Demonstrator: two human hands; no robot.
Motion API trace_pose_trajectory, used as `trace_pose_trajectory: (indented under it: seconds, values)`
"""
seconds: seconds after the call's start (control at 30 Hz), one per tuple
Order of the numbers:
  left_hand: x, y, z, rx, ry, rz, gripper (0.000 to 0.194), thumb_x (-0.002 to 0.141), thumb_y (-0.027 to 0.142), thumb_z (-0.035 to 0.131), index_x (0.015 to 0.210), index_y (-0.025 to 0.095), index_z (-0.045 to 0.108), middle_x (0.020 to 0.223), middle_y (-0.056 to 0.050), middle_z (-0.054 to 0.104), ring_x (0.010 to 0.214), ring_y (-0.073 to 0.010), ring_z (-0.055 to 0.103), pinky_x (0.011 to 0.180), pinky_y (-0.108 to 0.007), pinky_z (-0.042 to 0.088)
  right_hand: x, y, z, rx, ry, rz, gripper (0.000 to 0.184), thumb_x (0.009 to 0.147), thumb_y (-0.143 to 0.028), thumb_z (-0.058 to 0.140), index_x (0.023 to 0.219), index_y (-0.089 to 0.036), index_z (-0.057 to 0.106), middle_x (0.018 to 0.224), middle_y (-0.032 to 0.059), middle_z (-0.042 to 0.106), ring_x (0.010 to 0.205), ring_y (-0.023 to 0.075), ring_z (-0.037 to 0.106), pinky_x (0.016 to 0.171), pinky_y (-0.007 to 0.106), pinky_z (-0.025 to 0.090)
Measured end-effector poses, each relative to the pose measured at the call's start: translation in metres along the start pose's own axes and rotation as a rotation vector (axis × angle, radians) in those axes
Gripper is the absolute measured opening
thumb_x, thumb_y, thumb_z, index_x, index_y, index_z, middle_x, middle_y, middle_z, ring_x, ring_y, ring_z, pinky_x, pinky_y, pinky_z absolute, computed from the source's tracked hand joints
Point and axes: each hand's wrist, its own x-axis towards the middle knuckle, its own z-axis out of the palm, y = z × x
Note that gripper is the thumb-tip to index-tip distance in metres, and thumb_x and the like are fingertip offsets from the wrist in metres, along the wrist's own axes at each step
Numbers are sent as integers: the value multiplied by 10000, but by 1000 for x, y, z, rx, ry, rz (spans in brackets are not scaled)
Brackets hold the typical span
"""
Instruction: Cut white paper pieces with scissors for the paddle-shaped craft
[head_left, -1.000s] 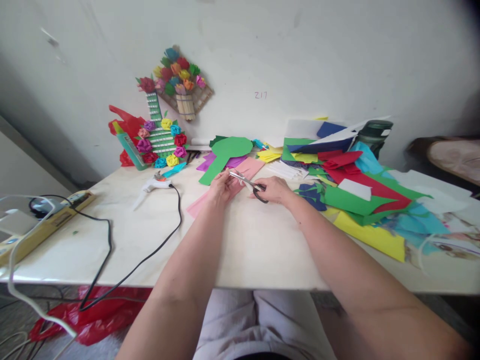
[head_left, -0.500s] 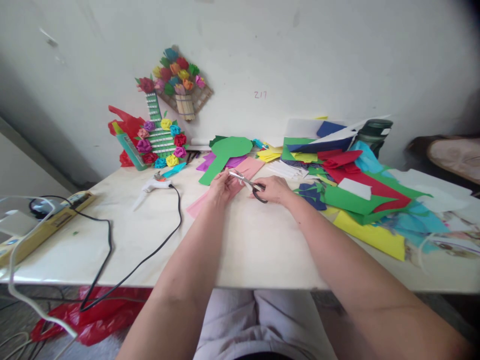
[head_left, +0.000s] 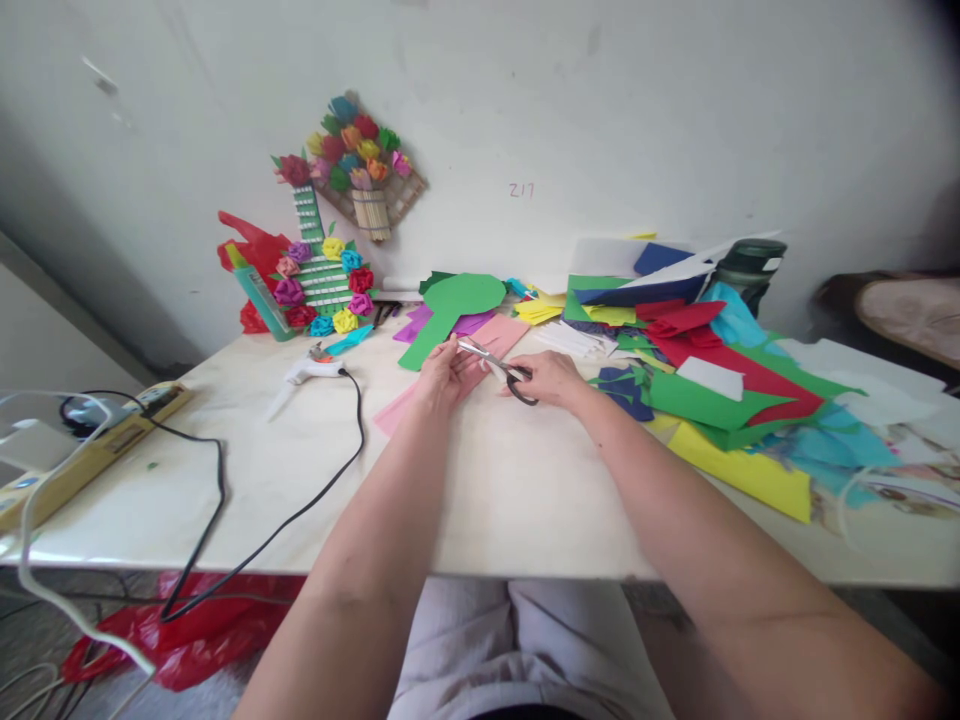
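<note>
My right hand (head_left: 551,380) grips black-handled scissors (head_left: 501,366), their blades pointing left into a pink paper sheet (head_left: 501,333). My left hand (head_left: 442,376) pinches that pink sheet beside the blades, fingers closed on it. The sheet lies on the white table (head_left: 495,490), one corner sticking out to the left under my left wrist. Both hands work close together at the table's middle.
A white glue gun (head_left: 307,371) with a black cord lies to the left. A green paper cutout (head_left: 450,305) lies behind the hands. Coloured paper sheets (head_left: 720,390) pile up on the right. Paper-flower crafts (head_left: 326,285) lean on the wall. A power strip (head_left: 97,440) sits at the far left.
</note>
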Motion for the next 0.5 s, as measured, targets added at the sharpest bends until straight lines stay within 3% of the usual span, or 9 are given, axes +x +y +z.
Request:
trace_pose_trajectory:
  seconds: [0.5]
  values:
    - [-1,2,-1,-20,5,-5,88,769,209,557,756,127,528,677,-52,653,609,-142,637,598,-263,527,2,-1,0,-25,7,-2,456,620,-552,561,1006,-320,636,754,-25,675,697,138,580,559,218,321]
